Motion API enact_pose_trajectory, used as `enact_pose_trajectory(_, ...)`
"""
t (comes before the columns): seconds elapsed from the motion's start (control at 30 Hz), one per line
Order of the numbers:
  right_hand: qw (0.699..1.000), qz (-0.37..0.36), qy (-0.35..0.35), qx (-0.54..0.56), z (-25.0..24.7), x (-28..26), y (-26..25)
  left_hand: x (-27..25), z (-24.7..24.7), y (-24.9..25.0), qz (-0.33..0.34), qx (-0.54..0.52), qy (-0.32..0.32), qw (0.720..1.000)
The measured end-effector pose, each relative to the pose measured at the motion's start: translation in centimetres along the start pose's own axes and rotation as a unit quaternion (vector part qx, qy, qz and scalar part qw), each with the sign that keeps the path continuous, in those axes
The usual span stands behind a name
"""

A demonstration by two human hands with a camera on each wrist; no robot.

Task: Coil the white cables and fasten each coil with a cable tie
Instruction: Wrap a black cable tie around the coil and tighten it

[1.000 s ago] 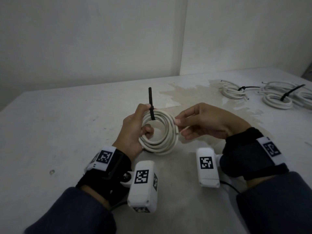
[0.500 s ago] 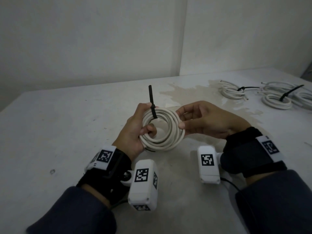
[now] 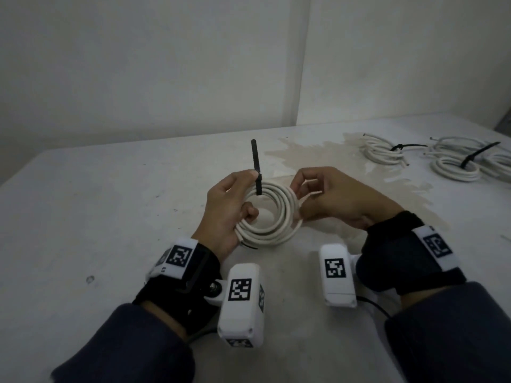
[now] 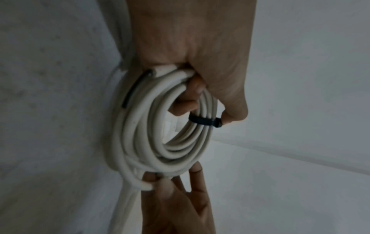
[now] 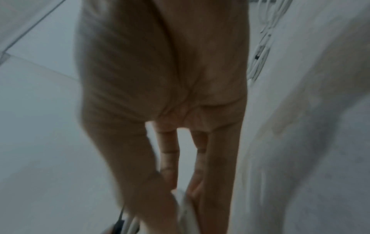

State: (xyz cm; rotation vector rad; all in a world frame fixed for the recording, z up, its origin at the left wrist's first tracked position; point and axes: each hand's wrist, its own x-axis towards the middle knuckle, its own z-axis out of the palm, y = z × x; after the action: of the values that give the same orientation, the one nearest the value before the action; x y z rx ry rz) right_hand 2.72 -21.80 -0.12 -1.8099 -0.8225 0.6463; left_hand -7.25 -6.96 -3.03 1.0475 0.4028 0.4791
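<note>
Head view: at frame centre, above the table (image 3: 83, 217), the left hand (image 3: 224, 214) grips the white cable coil (image 3: 272, 214) with fingers curled through its ring. A black cable tie (image 3: 256, 167) stands up from the coil's top. The right hand (image 3: 331, 197) pinches the coil's right edge. Two tied coils (image 3: 384, 152) lie at upper right.

Left wrist view: the tie (image 4: 204, 122) bands the coil (image 4: 144, 126), the thumb touching it.

Right wrist view: blurred; the fingers (image 5: 168, 155) reach down to the white cable at the bottom edge.
</note>
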Motion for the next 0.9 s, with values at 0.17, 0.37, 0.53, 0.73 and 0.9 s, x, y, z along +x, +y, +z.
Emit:
enact_pose_trajectory(0.17, 0.998, 0.047, -0.013, 0.034, -0.8, -0.3, -0.1, -0.2, -0.1, 0.0, -0.027, 0.061, -0.034, 0.997)
enact_pose_trajectory(0.37, 0.993, -0.055, 0.089, 0.051, 0.9, 0.1, -1.0, -0.7, 0.5, -0.3, -0.030, 0.100, -0.113, 0.988)
enact_pose_trajectory(0.53, 0.981, -0.108, 0.149, 0.062, 1.8, 0.2, -1.3, -0.8, 0.3, -0.3, 0.023, 0.143, -0.135, 0.980)
enact_pose_trajectory(0.73, 0.962, -0.118, 0.234, 0.081, 2.4, 0.8, -1.4, -0.2, 0.8, 0.0, 0.046, 0.178, -0.136, 0.973)
enact_pose_trajectory(0.9, 0.949, -0.072, 0.280, 0.125, 2.4, 1.4, -0.9, 0.1, 1.4, 0.1, 0.041, 0.194, -0.149, 0.969)
